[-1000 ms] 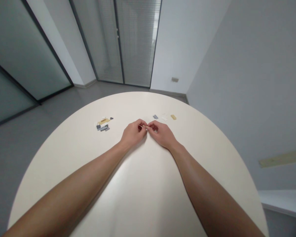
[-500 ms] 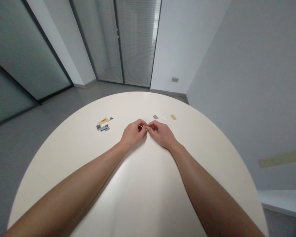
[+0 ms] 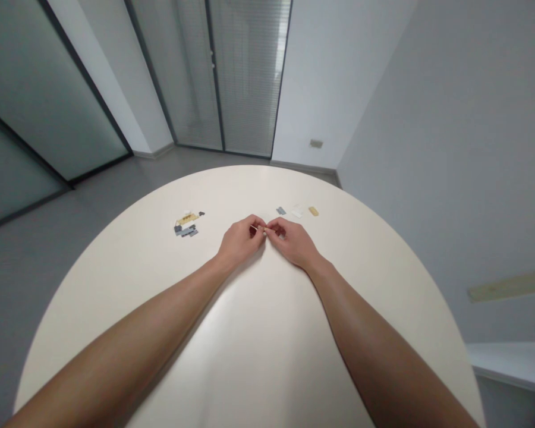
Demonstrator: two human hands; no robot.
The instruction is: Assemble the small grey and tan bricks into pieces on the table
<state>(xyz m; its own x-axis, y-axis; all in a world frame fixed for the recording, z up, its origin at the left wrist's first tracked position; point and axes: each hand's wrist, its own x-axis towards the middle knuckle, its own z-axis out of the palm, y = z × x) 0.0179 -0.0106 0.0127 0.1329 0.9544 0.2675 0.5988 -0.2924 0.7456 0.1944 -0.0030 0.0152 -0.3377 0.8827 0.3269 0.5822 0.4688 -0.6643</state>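
A round white table (image 3: 258, 356) bore it all. Person's L hand (image 3: 239, 241) & R hand (image 3: 296, 241) met nr its far side, angled inward, knuckles up. A mixed pile (image 3: 188, 219) lay well L of them; just beyond R hand sat a grey pc (image 3: 280, 210), white pc (image 3: 297, 211) & yellow pc (image 3: 313, 211). A tiny pale pc (image 3: 264, 230) was btwn both hands' fingertips, pinched narrow from 2 sides, neither hand nearer; long axis mostly hidden, couldn't tell.

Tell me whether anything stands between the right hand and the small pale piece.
Nothing visible does: the right hand and left hand meet at the small pale piece, which they partly hide. The grey piece lies beyond them.
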